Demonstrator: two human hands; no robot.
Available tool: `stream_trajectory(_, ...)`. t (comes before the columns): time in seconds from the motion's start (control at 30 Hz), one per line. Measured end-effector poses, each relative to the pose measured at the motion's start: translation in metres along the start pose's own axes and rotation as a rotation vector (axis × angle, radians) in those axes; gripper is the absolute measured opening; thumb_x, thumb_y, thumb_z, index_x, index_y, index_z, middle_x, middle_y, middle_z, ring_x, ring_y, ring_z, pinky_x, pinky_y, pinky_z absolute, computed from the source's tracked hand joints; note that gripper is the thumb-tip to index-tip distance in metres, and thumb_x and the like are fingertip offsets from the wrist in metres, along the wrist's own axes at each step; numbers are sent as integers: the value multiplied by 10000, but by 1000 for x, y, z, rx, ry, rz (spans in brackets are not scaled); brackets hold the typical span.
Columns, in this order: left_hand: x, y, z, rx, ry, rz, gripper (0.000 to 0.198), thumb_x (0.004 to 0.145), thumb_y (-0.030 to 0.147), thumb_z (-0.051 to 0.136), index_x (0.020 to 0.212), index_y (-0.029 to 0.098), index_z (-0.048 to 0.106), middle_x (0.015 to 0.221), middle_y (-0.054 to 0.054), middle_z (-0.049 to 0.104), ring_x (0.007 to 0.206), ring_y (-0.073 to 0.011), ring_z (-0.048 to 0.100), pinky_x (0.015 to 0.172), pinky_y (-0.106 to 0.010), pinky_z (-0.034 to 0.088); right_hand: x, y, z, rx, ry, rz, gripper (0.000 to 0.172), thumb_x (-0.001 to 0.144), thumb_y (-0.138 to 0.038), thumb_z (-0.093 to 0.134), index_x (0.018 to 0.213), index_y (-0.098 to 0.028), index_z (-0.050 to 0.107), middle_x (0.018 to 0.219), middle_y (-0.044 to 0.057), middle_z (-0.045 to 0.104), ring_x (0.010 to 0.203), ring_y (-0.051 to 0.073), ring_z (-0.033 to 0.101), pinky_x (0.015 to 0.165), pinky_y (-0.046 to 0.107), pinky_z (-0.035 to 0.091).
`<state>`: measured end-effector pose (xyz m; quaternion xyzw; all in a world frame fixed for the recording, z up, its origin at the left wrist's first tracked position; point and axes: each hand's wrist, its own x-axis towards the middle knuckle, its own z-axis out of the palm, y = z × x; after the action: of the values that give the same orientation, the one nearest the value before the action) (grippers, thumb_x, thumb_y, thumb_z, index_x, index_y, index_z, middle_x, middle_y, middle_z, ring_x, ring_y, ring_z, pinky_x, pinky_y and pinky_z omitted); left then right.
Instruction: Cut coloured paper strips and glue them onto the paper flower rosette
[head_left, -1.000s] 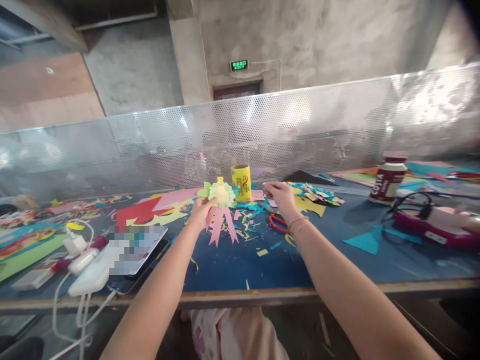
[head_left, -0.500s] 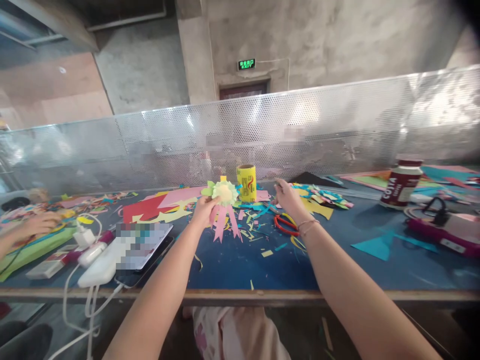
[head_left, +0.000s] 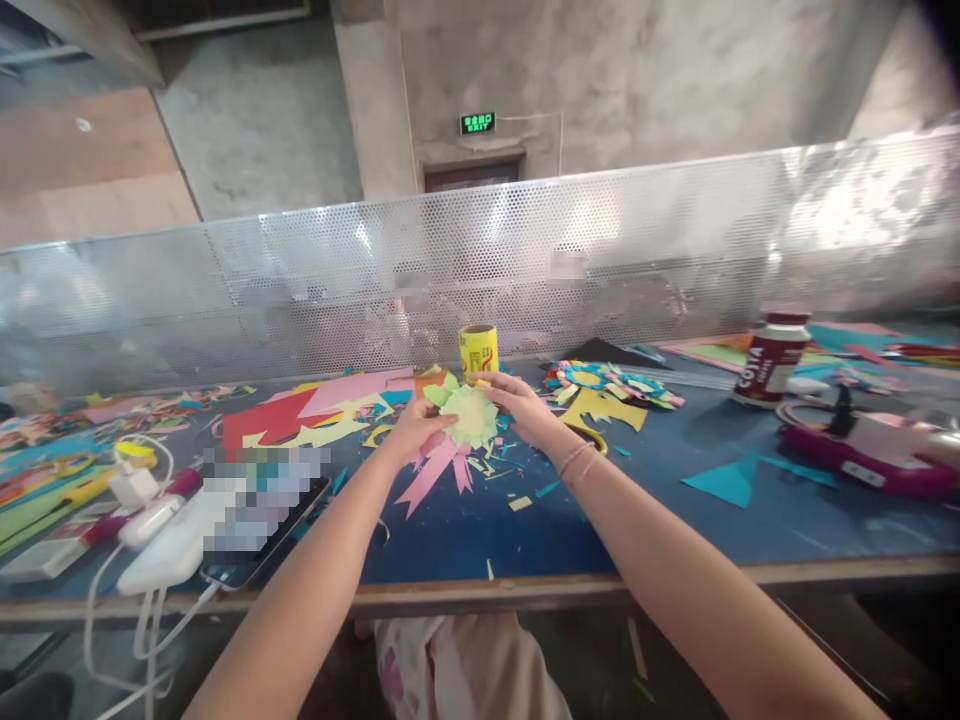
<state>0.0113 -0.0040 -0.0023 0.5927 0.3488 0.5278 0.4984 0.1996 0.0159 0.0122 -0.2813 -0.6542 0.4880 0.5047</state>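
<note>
My left hand (head_left: 424,430) is closed on a pale green and yellow paper flower (head_left: 469,418), with the thumb across its left side. Pink paper ribbons (head_left: 431,475) hang below the flower, and green paper leaves (head_left: 442,390) stick out at its upper left. From the other side, my right hand (head_left: 519,408) pinches the flower's upper right edge; a small yellow bit shows by its fingertips, partly hidden. Just behind stands a yellow roll (head_left: 478,352). Yellow scissor handles (head_left: 589,437) lie partly hidden beside my right wrist.
Paper scraps and a red sheet (head_left: 259,418) lie left. Finished paper flowers (head_left: 592,376) lie right, near a brown bottle (head_left: 772,360). Phone, white power bank (head_left: 169,560) and cables sit front left. A purple object (head_left: 855,462) lies at right. A perforated metal screen (head_left: 337,290) stands behind.
My right hand has moved left from beyond the yellow roll to the flower's edge. The flower has tilted, its ribbons swinging left. Another person's hand at the far left has gone from view.
</note>
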Motion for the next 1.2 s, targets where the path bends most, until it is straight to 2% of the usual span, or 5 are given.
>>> stream_trajectory(0.23,1,-4,1,-29,51,-16,310,535,238,818,796,132,688,808,-69,723,726,-172,660,756,-301,496,2,3,3,63,64,-73,410,588,-413,753,924,-201,650,950,41,705,797,153,630,720,288,510)
stream_trajectory(0.53,2,-7,0,-18,50,-37,303,521,253,832,757,130,687,750,-59,708,686,-164,642,722,-291,485,8,13,1,16,96,-101,427,575,-391,766,934,-200,636,928,40,692,861,169,633,834,344,497)
stream_trajectory(0.8,2,-9,1,69,86,-32,263,555,261,827,715,143,654,703,-45,682,661,-162,631,670,-286,475,11,25,-1,-45,180,5,620,506,-338,826,1055,-181,586,753,-10,630,699,140,611,706,314,513)
stream_trajectory(1.0,3,-5,3,125,79,42,324,525,260,848,780,168,670,749,-59,704,756,-209,651,745,-330,491,13,26,-2,-51,175,36,532,537,-311,813,1000,-185,583,682,-17,627,663,153,615,671,313,518)
stream_trajectory(1.2,2,-3,1,2,69,19,308,550,275,832,777,149,666,758,-48,689,743,-164,637,759,-293,479,13,26,-4,-83,166,7,544,557,-315,799,1037,-173,586,686,-19,642,661,145,620,675,293,518)
